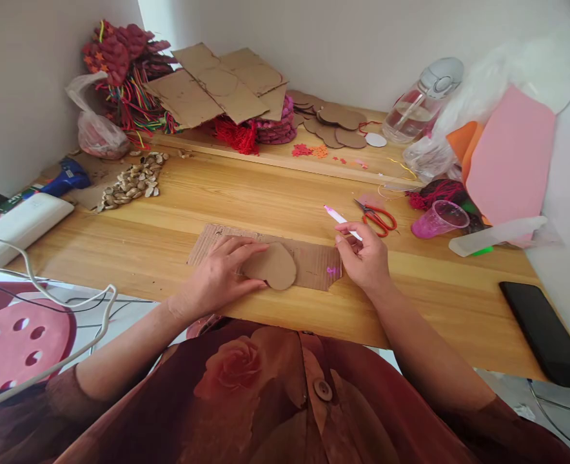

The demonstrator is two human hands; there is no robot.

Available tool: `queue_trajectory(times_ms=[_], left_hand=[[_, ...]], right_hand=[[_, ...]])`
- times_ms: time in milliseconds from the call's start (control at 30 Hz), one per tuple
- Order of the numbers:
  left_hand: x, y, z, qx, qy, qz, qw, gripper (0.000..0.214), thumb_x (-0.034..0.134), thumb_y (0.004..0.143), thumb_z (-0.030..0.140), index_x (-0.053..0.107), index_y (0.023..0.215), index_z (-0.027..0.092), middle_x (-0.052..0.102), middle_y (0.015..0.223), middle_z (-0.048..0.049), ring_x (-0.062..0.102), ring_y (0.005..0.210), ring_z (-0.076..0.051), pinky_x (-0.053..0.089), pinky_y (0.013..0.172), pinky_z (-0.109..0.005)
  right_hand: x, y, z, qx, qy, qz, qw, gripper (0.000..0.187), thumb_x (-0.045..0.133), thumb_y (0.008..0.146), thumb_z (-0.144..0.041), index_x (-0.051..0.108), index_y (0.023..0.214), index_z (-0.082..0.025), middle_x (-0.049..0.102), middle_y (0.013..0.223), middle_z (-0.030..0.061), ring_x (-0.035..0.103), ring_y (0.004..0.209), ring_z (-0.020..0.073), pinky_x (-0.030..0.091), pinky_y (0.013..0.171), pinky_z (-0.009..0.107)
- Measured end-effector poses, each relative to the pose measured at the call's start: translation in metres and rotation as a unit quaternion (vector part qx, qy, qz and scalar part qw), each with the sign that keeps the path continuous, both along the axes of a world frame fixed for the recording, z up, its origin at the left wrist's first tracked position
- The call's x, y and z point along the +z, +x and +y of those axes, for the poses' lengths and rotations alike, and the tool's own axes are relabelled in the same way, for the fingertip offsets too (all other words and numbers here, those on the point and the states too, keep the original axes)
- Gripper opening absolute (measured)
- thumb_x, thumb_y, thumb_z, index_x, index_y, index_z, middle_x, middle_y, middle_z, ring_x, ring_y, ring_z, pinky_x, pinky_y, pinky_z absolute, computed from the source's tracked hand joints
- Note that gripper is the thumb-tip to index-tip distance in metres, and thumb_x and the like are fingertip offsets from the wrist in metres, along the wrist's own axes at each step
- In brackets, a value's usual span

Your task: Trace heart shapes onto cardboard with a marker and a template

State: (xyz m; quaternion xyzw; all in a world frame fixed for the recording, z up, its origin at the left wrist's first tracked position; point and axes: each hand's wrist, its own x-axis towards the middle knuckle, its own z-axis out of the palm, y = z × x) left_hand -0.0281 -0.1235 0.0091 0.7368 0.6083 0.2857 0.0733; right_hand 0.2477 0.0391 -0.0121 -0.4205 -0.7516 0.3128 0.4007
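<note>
A corrugated cardboard strip (309, 261) lies near the table's front edge, with a small purple mark at its right end. On top of it rests a smooth oval cardboard cutout (278, 267), which overhangs the strip's lower edge. My left hand (222, 267) grips the cutout's left end, thumb below and fingers above, covering part of both pieces. A white marker (340, 219) with a pink tip is held in my right hand (365, 254), its tip pointing up and left, away from the cardboard. Right behind that hand lie red-handled scissors (376, 218).
Cardboard sheets (222, 84) and a pile of oval cutouts (338, 122) occupy the raised back ledge. Nut shells (135, 183) and a white power strip (28, 225) are at left. A purple-tinted cup (438, 220), a bottle (420, 103) and a black phone (546, 332) are at right.
</note>
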Motion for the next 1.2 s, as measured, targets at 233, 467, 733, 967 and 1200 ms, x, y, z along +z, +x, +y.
queue_trajectory(times_ms=[233, 467, 733, 967, 1200], left_hand=[[0.004, 0.045, 0.028, -0.053, -0.014, -0.020, 0.998, 0.059, 0.081, 0.087, 0.033, 0.059, 0.142, 0.024, 0.065, 0.134, -0.0133, 0.061, 0.125, -0.032, 0.051, 0.109, -0.052], [-0.002, 0.050, 0.037, -0.054, -0.019, -0.004, 0.998, 0.062, 0.084, 0.084, 0.031, 0.059, 0.140, 0.019, 0.064, 0.132, -0.0150, 0.060, 0.123, -0.033, 0.054, 0.106, -0.053], [-0.004, 0.054, 0.037, -0.049, -0.023, -0.001, 0.999, 0.061, 0.086, 0.083, 0.034, 0.061, 0.138, 0.021, 0.065, 0.130, -0.0143, 0.060, 0.122, -0.033, 0.053, 0.107, -0.054], [-0.008, 0.055, 0.037, -0.046, -0.018, -0.004, 0.999, 0.060, 0.086, 0.082, 0.034, 0.063, 0.136, 0.020, 0.066, 0.130, -0.0143, 0.060, 0.122, -0.033, 0.053, 0.107, -0.054], [0.012, 0.033, 0.043, -0.116, -0.075, -0.065, 0.988, 0.062, 0.079, 0.087, 0.025, 0.058, 0.145, 0.028, 0.063, 0.138, -0.0102, 0.064, 0.128, -0.027, 0.053, 0.112, -0.045]], right_hand=[[0.001, -0.001, 0.001, -0.007, 0.003, 0.002, 1.000, 0.017, 0.063, 0.089, -0.028, 0.071, 0.104, -0.026, 0.070, 0.100, 0.0051, 0.066, 0.071, 0.0161, 0.058, 0.066, 0.033], [0.002, -0.001, 0.000, -0.002, 0.002, 0.003, 1.000, 0.017, 0.063, 0.089, -0.028, 0.072, 0.102, -0.024, 0.069, 0.100, 0.0049, 0.064, 0.067, 0.0139, 0.058, 0.069, 0.034], [0.004, -0.001, -0.001, 0.003, 0.012, 0.006, 1.000, 0.015, 0.063, 0.089, -0.027, 0.071, 0.102, -0.025, 0.069, 0.101, 0.0052, 0.065, 0.076, 0.0164, 0.060, 0.074, 0.035], [0.003, -0.001, -0.001, 0.005, 0.011, 0.008, 1.000, 0.015, 0.063, 0.090, -0.026, 0.071, 0.102, -0.025, 0.069, 0.099, 0.0047, 0.065, 0.075, 0.0158, 0.060, 0.075, 0.035], [0.003, 0.000, 0.002, -0.001, -0.001, 0.012, 1.000, 0.015, 0.063, 0.089, -0.028, 0.071, 0.102, -0.025, 0.070, 0.101, 0.0051, 0.064, 0.071, 0.0153, 0.060, 0.072, 0.035]])
